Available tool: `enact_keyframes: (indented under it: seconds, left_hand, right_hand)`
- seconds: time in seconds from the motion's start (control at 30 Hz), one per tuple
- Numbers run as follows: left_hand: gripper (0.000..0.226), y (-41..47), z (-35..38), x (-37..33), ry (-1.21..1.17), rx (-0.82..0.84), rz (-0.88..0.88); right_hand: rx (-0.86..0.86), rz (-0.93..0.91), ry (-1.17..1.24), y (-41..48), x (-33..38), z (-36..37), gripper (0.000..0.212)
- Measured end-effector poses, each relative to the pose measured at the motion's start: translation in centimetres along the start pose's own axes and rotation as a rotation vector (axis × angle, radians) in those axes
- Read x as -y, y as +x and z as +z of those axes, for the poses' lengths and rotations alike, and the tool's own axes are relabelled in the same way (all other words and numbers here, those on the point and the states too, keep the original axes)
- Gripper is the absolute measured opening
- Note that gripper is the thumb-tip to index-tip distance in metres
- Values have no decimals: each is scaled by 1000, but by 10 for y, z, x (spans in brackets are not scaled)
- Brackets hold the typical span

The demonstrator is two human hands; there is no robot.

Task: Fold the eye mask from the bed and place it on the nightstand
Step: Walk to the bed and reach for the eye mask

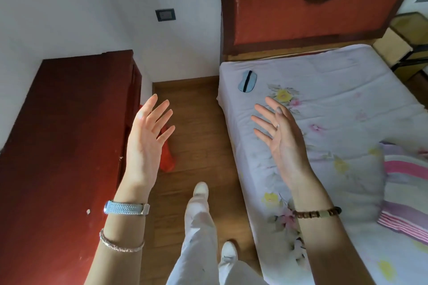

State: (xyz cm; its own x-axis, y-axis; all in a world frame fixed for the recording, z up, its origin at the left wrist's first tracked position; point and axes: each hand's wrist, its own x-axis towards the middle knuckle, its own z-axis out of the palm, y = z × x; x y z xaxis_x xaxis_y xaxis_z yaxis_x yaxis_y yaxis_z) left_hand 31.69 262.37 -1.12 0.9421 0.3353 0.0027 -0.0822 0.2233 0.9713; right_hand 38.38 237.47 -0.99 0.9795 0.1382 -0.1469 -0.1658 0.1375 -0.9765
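Both hands were raised and empty at this moment: the left hand (pixel 148 132) hung over the wooden floor (pixel 199 141) with its fingers spread, its grip released, and the right hand (pixel 281 136) was held above the near edge of the bed (pixel 335 109), likewise slack and grasping nothing. The eye mask (pixel 247 81) lay flat and unfolded on the floral sheet, near the bed's left edge and close to the headboard (pixel 308 14), well beyond the right hand's fingertips. Its dark strap ran across the pale blue fabric.

The step in hand looked to be the approach and pickup, so nothing of the task was yet done. To do it well, the person would probably need to step further along the bed before reaching, then pinch the mask by one end rather than by the strap (a strap tends to stretch and let the body dangle). Folding it end to end with the strap tucked inside should give a neat packet. The dark red cabinet (pixel 69 146) on the left seemed the likely nightstand, though a yellowish stand (pixel 403 39) sat beyond the bed's far corner, so I could not say for certain which was meant.

No brand, label or legible writing could be made out anywhere, not on the mask nor on the wall switch (pixel 165 15).
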Motion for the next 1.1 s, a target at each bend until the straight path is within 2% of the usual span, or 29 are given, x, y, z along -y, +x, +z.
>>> enact_keyframes:
  seconds: [0.07,0.3,0.47,0.73,0.93,1.1]
  left_hand:
    - [61,37,-3,7,-8,2,-12]
    - [50,176,-10,18,-73,84,-67]
    - [57,260,-5,22,-74,165,-114]
    - [62,353,27,45,15,251,-204]
    - [59,417,67,74,83,252,-306]
    - [47,481,103,103,138,287,-354]
  right_hand:
    - [-19,5,-1,30,1,5,37]
    - [-121,16,16,148,7,24,40]
    - [-209,-37,53,205,11,31,40]
    - [-318,18,-4,279,11,29,37]
    - [-352,62,-81,350,-2,6,35]
    - [-351,95,-109,420,-4,-19,36]
